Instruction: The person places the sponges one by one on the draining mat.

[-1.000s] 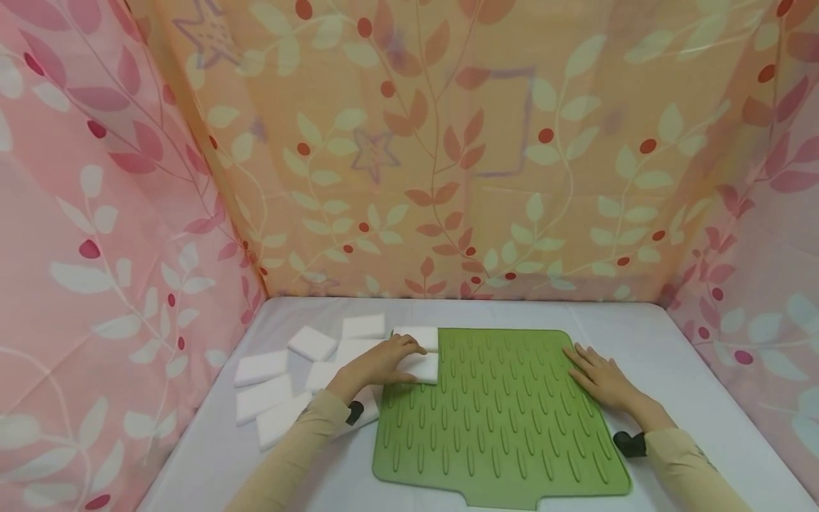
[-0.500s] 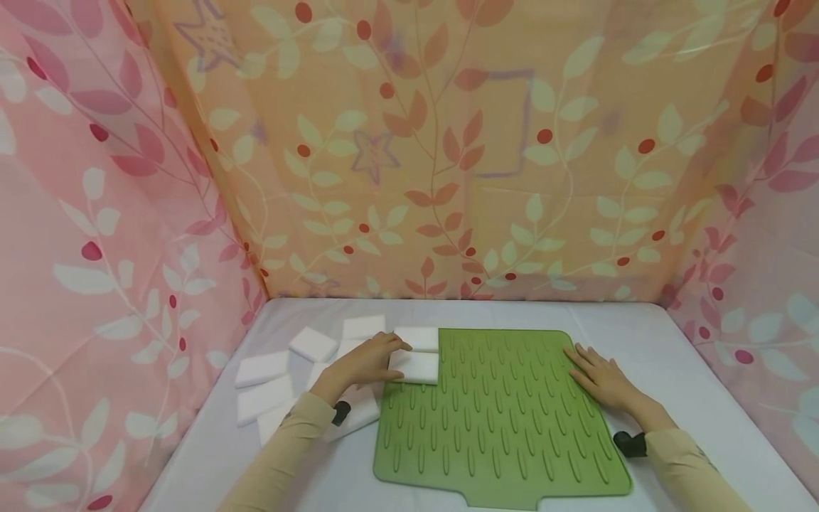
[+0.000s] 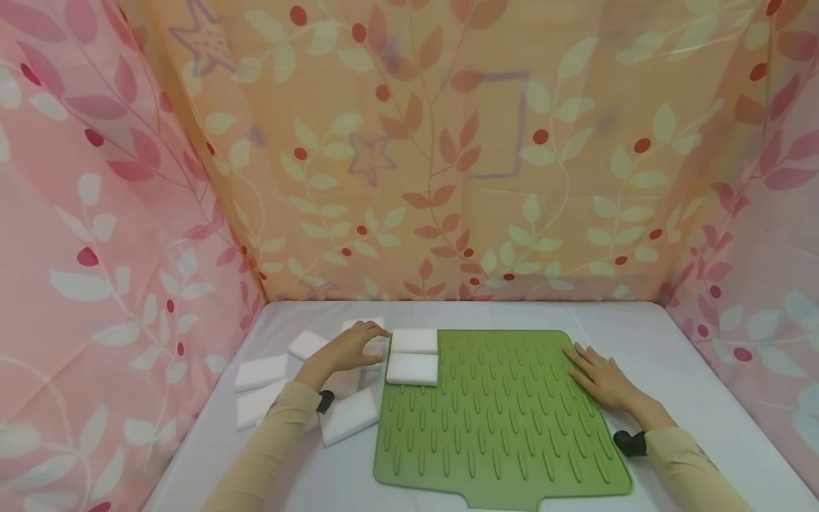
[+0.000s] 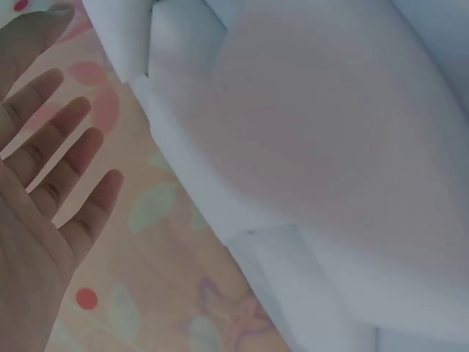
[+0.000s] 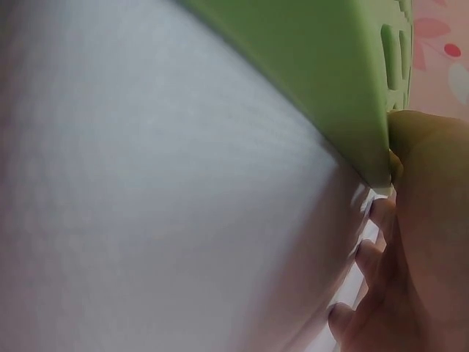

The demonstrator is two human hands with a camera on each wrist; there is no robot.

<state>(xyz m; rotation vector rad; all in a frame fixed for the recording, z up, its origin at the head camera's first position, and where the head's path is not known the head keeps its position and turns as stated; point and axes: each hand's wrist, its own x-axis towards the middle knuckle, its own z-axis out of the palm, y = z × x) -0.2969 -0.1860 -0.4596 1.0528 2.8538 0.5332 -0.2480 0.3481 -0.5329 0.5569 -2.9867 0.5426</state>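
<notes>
1. Left hand (image 3: 345, 350) now off the mat and back over the loose white sponges; a second ago resting on the nearer of the two sponges on the mat, half a second ago drawing away from it.
2. Nearer sponge (image 3: 412, 369) left lying free just right of that hand's fingertips, edge to edge with the farther sponge (image 3: 414, 340); both flat in the mat's far left corner, nothing holding them.
3. Judged from that: second piece set down and released, hand gone back to the pile.
4. Left hand's fingers (image 4: 69, 128) straight and spread in the wrist view, gripping nothing; in the head view hovering over or lightly touching a loose sponge (image 3: 367, 326) beside the mat, contact hard to tell.
5. Right hand (image 3: 601, 380) unmoved across all three head views: flat, fingers extended, pressing the right edge of the green mat (image 3: 505, 419), nothing clasped. Wrist view shows its fingers beside the mat's raised rim.
6. Holders: green mat only, ribbed, lying flat on the white table cover (image 3: 691, 370) between the two hands. On it, just the two sponges, side by side; rest of its surface bare ribs.
7. Off the mat, left of and below the left hand: more loose sponges scattered on the cover, one large piece (image 3: 350, 416) against the left forearm, some overlapping, exact count unclear.
</notes>
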